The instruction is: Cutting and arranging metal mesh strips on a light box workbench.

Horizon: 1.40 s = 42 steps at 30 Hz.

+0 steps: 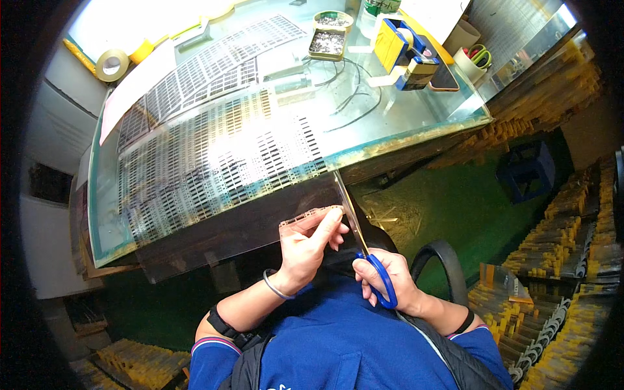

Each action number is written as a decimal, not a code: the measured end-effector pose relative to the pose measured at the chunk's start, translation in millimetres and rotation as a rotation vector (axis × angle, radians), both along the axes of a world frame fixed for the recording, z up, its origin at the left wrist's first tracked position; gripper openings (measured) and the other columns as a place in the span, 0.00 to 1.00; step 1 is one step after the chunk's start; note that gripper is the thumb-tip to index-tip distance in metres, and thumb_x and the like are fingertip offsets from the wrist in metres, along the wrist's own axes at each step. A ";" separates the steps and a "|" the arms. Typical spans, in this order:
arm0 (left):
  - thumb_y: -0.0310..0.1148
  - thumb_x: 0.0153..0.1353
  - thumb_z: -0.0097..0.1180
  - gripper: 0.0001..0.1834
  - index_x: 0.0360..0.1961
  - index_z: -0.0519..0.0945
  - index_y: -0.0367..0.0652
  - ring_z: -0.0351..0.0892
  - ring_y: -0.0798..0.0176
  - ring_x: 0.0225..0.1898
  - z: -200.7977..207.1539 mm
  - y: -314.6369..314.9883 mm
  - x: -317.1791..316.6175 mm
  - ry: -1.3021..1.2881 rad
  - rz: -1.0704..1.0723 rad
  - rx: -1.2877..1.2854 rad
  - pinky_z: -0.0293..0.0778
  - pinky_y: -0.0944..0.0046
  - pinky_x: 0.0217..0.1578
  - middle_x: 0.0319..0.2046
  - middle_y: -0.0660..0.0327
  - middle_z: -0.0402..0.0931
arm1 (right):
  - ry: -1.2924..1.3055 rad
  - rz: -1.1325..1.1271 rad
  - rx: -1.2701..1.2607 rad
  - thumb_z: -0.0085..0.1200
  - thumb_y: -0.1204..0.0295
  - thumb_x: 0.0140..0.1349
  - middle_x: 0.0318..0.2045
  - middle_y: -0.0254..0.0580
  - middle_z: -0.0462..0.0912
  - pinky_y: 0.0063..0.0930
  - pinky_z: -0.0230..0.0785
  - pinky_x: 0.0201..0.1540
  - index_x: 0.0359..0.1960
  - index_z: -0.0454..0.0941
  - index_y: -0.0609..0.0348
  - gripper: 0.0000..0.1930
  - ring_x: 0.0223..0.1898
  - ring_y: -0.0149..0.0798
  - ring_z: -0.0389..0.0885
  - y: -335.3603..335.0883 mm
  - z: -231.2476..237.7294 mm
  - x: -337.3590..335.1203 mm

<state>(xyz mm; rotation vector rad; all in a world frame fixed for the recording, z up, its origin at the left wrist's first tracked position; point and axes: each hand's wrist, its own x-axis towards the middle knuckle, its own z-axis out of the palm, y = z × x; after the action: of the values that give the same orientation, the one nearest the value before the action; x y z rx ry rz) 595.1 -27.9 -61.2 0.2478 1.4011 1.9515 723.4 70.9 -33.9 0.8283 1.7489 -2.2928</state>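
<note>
Close to my body, my left hand (304,253) pinches a small strip of clear film (300,218) with dark marks along its edge, between thumb and fingers. My right hand (398,281) is wrapped round the blue handles of a pair of scissors (353,218). Their long blades point up and away, just right of my left fingertips; whether they touch the film I cannot tell. Beyond both hands, a large film sheet (175,170) with rows of black bars lies on the glass-topped table (406,133), partly washed out by glare.
Another patterned film (224,65) lies farther back. At the far side stand two small tins (327,44) of tiny parts, a blue and yellow tape dispenser (406,55), a phone (445,79) and a cup (469,64) with scissors. A tape roll (112,65) sits far left. A chair armrest (442,257) is beside my right arm.
</note>
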 end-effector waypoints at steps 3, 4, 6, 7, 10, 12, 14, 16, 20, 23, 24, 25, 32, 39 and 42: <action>0.31 0.57 0.52 0.10 0.36 0.78 0.35 0.72 0.74 0.21 1.4 -1.4 1.9 0.024 -0.010 -0.005 0.67 0.77 0.20 0.24 0.61 0.76 | 0.006 0.027 0.079 0.50 0.59 0.58 0.11 0.31 0.70 0.15 0.59 0.12 0.21 0.69 0.59 0.16 0.10 0.22 0.67 0.6 0.5 0.6; 0.30 0.57 0.52 0.10 0.35 0.77 0.35 0.71 0.74 0.20 1.3 -1.4 2.2 0.025 -0.001 -0.022 0.67 0.75 0.19 0.23 0.61 0.76 | -0.003 0.016 0.030 0.50 0.59 0.58 0.11 0.32 0.70 0.15 0.59 0.12 0.21 0.69 0.58 0.16 0.10 0.22 0.67 0.3 0.6 0.5; 0.30 0.57 0.51 0.09 0.34 0.77 0.34 0.70 0.73 0.19 1.3 -2.3 4.0 0.027 0.008 -0.040 0.66 0.74 0.18 0.22 0.60 0.76 | -0.011 0.004 -0.019 0.50 0.59 0.58 0.11 0.32 0.70 0.15 0.59 0.12 0.21 0.69 0.58 0.16 0.10 0.22 0.67 -0.7 -0.3 0.0; 0.30 0.57 0.51 0.09 0.34 0.78 0.34 0.70 0.73 0.19 1.5 -3.6 5.9 0.052 -0.010 -0.056 0.66 0.74 0.18 0.22 0.60 0.75 | 0.002 -0.013 -0.026 0.50 0.59 0.58 0.11 0.32 0.70 0.15 0.59 0.12 0.21 0.69 0.58 0.16 0.10 0.22 0.67 -1.3 -1.8 -0.5; 0.30 0.57 0.51 0.09 0.34 0.78 0.34 0.70 0.73 0.19 1.3 -5.2 10.2 0.075 -0.028 -0.067 0.66 0.74 0.18 0.22 0.60 0.75 | 0.015 -0.019 -0.006 0.50 0.59 0.58 0.11 0.32 0.70 0.15 0.59 0.12 0.20 0.69 0.58 0.16 0.10 0.22 0.67 -0.7 -2.8 -0.5; 0.30 0.58 0.51 0.10 0.34 0.78 0.34 0.71 0.72 0.19 0.3 -5.5 11.2 0.061 -0.021 -0.068 0.67 0.74 0.19 0.22 0.60 0.75 | 0.013 -0.007 0.020 0.50 0.59 0.58 0.11 0.32 0.70 0.15 0.59 0.12 0.20 0.69 0.58 0.16 0.10 0.22 0.67 1.1 -2.4 0.0; 0.30 0.58 0.51 0.10 0.34 0.78 0.34 0.71 0.72 0.19 -0.8 -7.0 11.6 0.071 -0.027 -0.057 0.67 0.74 0.19 0.22 0.60 0.75 | -0.006 0.016 0.090 0.51 0.59 0.58 0.11 0.33 0.70 0.15 0.59 0.12 0.21 0.69 0.59 0.16 0.10 0.22 0.67 2.5 -0.4 0.9; 0.30 0.58 0.51 0.09 0.34 0.78 0.34 0.71 0.72 0.19 -0.8 -8.2 12.6 0.080 -0.034 -0.045 0.67 0.74 0.19 0.22 0.60 0.76 | -0.007 0.007 0.049 0.51 0.58 0.57 0.11 0.33 0.70 0.15 0.59 0.12 0.21 0.70 0.59 0.16 0.10 0.22 0.67 1.7 0.6 0.7; 0.31 0.58 0.51 0.10 0.35 0.78 0.35 0.71 0.74 0.20 -2.3 -12.7 17.6 0.094 -0.077 -0.081 0.67 0.75 0.20 0.23 0.62 0.76 | -0.014 0.005 -0.016 0.48 0.64 0.59 0.13 0.34 0.70 0.14 0.61 0.10 0.22 0.69 0.62 0.14 0.11 0.23 0.70 4.6 1.5 -1.2; 0.32 0.58 0.52 0.10 0.36 0.78 0.37 0.72 0.75 0.22 -3.0 -14.6 19.5 0.074 -0.095 -0.081 0.68 0.76 0.21 0.24 0.63 0.76 | 0.008 -0.022 -0.016 0.51 0.58 0.57 0.11 0.32 0.71 0.14 0.59 0.12 0.21 0.71 0.59 0.17 0.11 0.21 0.68 3.4 -1.3 -0.4; 0.32 0.58 0.52 0.10 0.36 0.78 0.37 0.72 0.75 0.22 -2.7 -15.1 20.0 0.070 -0.096 -0.078 0.68 0.76 0.21 0.24 0.63 0.76 | 0.007 -0.022 -0.017 0.51 0.58 0.57 0.11 0.32 0.71 0.14 0.59 0.12 0.21 0.71 0.59 0.17 0.11 0.21 0.68 3.4 -0.1 -0.2; 0.32 0.58 0.52 0.10 0.36 0.78 0.37 0.72 0.75 0.22 -2.4 -15.0 20.6 0.069 -0.095 -0.078 0.68 0.76 0.21 0.24 0.63 0.76 | -0.008 -0.007 0.017 0.52 0.58 0.57 0.11 0.32 0.71 0.14 0.59 0.12 0.21 0.71 0.59 0.17 0.11 0.21 0.68 4.0 2.2 -0.5; 0.31 0.58 0.51 0.10 0.35 0.78 0.36 0.72 0.73 0.22 -2.3 -17.5 23.3 0.128 -0.102 -0.108 0.68 0.75 0.21 0.23 0.62 0.76 | -0.044 -0.017 -0.016 0.52 0.57 0.56 0.11 0.33 0.71 0.14 0.59 0.11 0.22 0.73 0.60 0.17 0.10 0.22 0.68 3.8 4.9 -1.2; 0.33 0.58 0.51 0.11 0.36 0.79 0.37 0.72 0.74 0.24 -4.6 -21.5 28.3 0.108 -0.153 -0.137 0.69 0.76 0.23 0.25 0.63 0.76 | -0.004 -0.030 -0.035 0.51 0.57 0.57 0.12 0.32 0.71 0.14 0.59 0.11 0.26 0.75 0.61 0.17 0.11 0.21 0.68 3.4 3.8 -2.4; 0.33 0.58 0.51 0.10 0.36 0.79 0.38 0.73 0.74 0.24 -3.1 -21.8 28.8 0.115 -0.154 -0.150 0.70 0.76 0.23 0.25 0.64 0.76 | -0.036 -0.028 0.017 0.51 0.57 0.57 0.13 0.32 0.71 0.13 0.59 0.11 0.25 0.75 0.61 0.17 0.11 0.21 0.68 3.4 10.4 -3.3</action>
<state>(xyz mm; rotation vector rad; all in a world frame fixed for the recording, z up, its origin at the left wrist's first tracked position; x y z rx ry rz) 623.8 -49.7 -64.3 0.3912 1.5478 1.7214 720.0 74.3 -23.5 0.8970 1.7548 -2.2692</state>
